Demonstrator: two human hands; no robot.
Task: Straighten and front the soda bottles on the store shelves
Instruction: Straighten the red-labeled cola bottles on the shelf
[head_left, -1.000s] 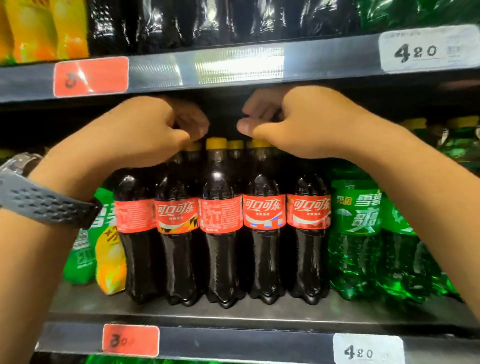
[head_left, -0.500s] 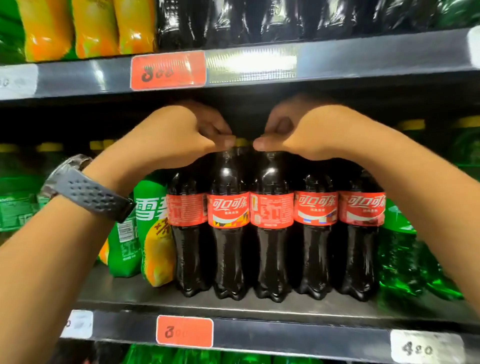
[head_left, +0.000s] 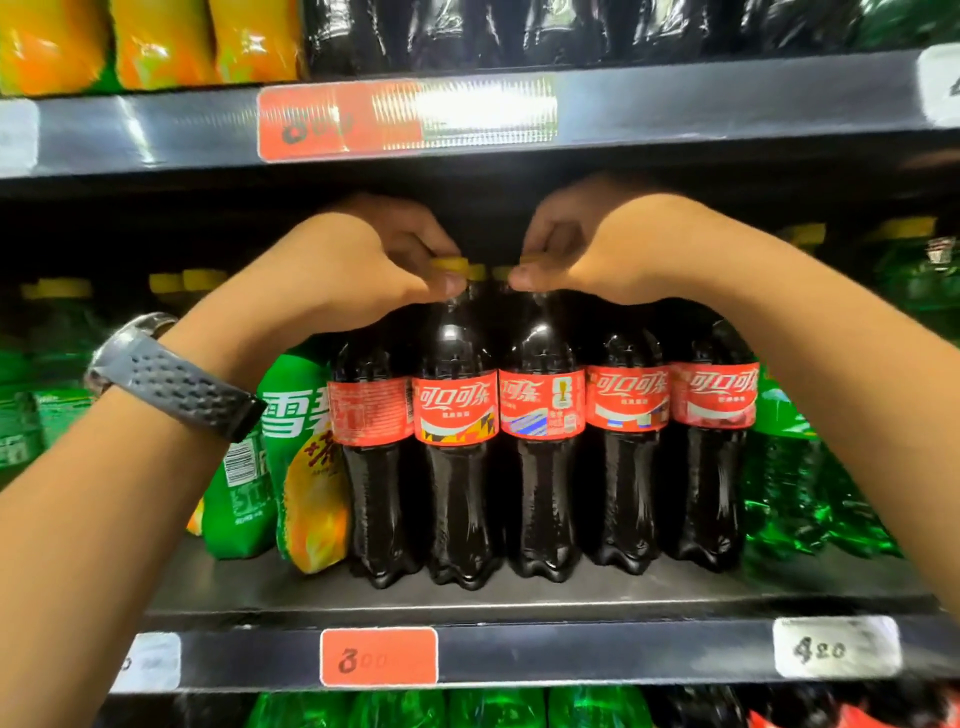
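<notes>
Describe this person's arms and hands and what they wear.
Both forearms are bare, no sleeves in view, and the left hand and right hand wear no gloves. The left wrist carries a watch with a dark grey dimpled strap and a silvery case.

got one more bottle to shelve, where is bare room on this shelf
Free: the bare shelf strip between the cola bottles and the front rail. Crowded: cola bottles stand side by side, green bottles flank them, left hand and right hand pinch caps above.
</notes>
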